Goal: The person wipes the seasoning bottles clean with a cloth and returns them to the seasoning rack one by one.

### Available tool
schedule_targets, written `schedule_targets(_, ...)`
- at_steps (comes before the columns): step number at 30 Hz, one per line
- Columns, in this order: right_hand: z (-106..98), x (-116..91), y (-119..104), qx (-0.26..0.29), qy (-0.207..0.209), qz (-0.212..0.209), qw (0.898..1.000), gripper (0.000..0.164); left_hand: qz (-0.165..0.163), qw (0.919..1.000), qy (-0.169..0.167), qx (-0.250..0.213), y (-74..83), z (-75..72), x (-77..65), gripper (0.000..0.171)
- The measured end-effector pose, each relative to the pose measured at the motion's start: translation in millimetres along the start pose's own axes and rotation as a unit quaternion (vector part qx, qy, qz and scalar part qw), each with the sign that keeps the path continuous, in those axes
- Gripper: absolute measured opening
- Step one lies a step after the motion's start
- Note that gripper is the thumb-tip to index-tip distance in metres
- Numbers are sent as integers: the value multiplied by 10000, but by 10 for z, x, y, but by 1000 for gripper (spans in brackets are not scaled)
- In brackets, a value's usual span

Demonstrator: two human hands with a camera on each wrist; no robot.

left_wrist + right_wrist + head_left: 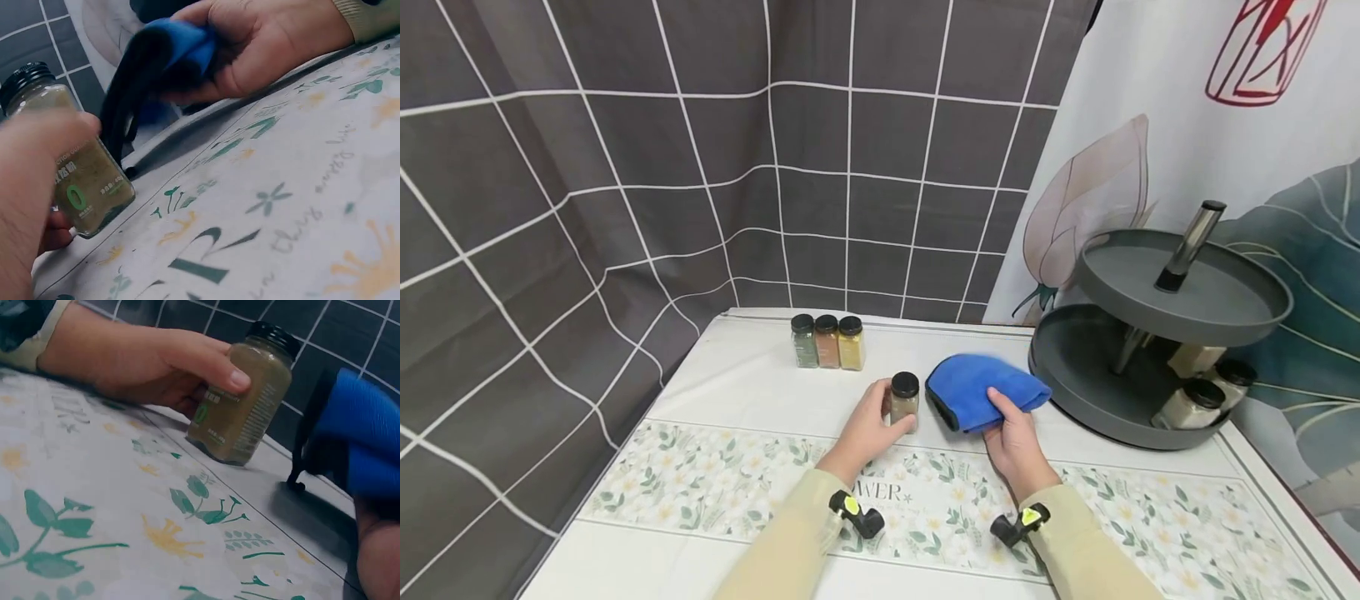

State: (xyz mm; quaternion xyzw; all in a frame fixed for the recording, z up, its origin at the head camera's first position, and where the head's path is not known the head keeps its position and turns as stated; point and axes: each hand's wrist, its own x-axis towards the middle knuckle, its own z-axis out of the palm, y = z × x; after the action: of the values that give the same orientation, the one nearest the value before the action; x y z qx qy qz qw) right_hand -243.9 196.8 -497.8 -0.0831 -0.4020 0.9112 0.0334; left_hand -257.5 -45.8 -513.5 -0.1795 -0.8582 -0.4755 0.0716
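Spice jar [904,406]: upright, just left of blue cloth [973,387]
Left hand [868,425]: thumb and fingers gripping jar
Right hand [1017,440]: thumb and fingers pinching cloth

Spice jars [827,348]: 3 set in row (blk-lidded)
Two-tier tray [1120,275]: placed at rt
Grid curtain [891,133]: hung in bkgd

Looks like a home kitchen corner, this: spice jars [903,410] here, a blue cloth [970,387] out, a two-tier tray [1187,318] over on the right, flower-printed bench [715,467] below, checked curtain [812,133] hanging behind.
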Motion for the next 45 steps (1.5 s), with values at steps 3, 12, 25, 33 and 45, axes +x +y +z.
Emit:
schedule_targets(3, -1, -1, -11, -194, -45, 195, 9996, 78, 152, 9998, -85, 14, 9, 3, -3, 56)
schedule_targets(12, 200, -226, 222, -3213, 28, -1077, 9408, 57, 414, 9984, -232, -298, -10, -27, 3, 46)
schedule_targets(25, 252, -365, 417, -5191, -607, -2080, 8268, 37, 508, 9968, -274, -555, -64, 2, 11, 39)
schedule_targets(33, 233, -345, 413, -5288, -844, -2251, 8140, 36, 506, 9972, -209, -514, -70, 12, 8, 39)
schedule_targets(45, 247, -319, 421, -5108, -399, -1603, 8437, 34, 459, 9972, -231, -535, -68, 18, 9, 45)
